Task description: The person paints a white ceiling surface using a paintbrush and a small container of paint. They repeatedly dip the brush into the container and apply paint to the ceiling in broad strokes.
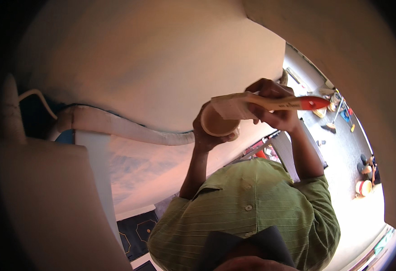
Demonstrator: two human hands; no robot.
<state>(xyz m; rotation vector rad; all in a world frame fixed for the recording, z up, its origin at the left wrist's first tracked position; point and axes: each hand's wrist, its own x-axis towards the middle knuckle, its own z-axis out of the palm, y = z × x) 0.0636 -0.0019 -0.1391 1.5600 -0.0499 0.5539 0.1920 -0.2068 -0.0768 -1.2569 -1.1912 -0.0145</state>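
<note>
Cup, one: pale, round, open at the top (208, 123), mouth toward the camera. Held in the left hand (203, 140), fingers and thumb clamped round its wall.

Paintbrush, one: flat and wide, pale at the bristle end, wooden handle tipped in red (292, 103). Held in the right hand (284, 120), digits pinched on the handle close to the bristles. Bristle end overlaps the cup's rim in view; whether it touches, this angle does not settle.

Risks, as judged: a brush knocked against the rim could tip the cup if the left grip slackens; wet bristles, drawn away unwiped, could drip on the green button-front shirt (234, 194).

Edges: broad pale plastered wall (175, 58) beyond the hands; long pale rounded pipe (130, 128) running in from the left to just beside the left hand, the likeliest thing to bump. Room: most lies rightward, past the red handle tip, toward the bright grey floor (342, 147), well below, where a dark-bristled broom (328, 128) lies.
</note>
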